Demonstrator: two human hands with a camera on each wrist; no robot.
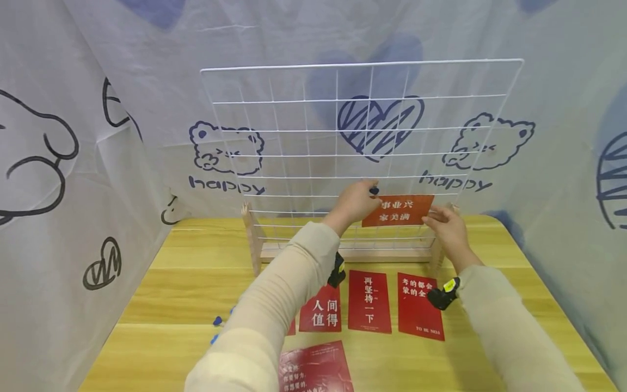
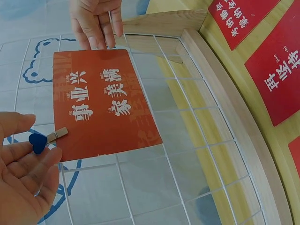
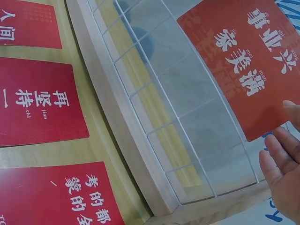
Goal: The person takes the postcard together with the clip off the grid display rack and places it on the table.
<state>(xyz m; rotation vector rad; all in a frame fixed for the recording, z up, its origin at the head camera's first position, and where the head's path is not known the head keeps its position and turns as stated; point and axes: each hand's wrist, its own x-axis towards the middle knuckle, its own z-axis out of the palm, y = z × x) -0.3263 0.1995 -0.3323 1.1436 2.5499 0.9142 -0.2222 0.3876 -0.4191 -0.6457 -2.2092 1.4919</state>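
A red-orange card point(image 2: 98, 105) with white characters lies against the white wire grid point(image 1: 303, 130), low on its right half. A small wooden clothespin point(image 2: 57, 135) with a blue heart point(image 2: 37, 143) sits on one corner of it. My left hand point(image 2: 28, 164) is around the heart end, its thumb and fingers spread apart with the heart between them. At the card's opposite end, my right hand point(image 1: 448, 231) pinches the edge, the thumb point(image 3: 291, 112) in front. Part of that grip is hidden in the right wrist view.
The grid stands in a wooden base point(image 1: 348, 254). Before it on the wooden table point(image 1: 161, 305) lie several red cards, among them a narrow one point(image 1: 369, 321). More blue heart clips point(image 1: 217, 321) lie beside my left sleeve. A patterned cloth point(image 1: 147, 43) surrounds the table.
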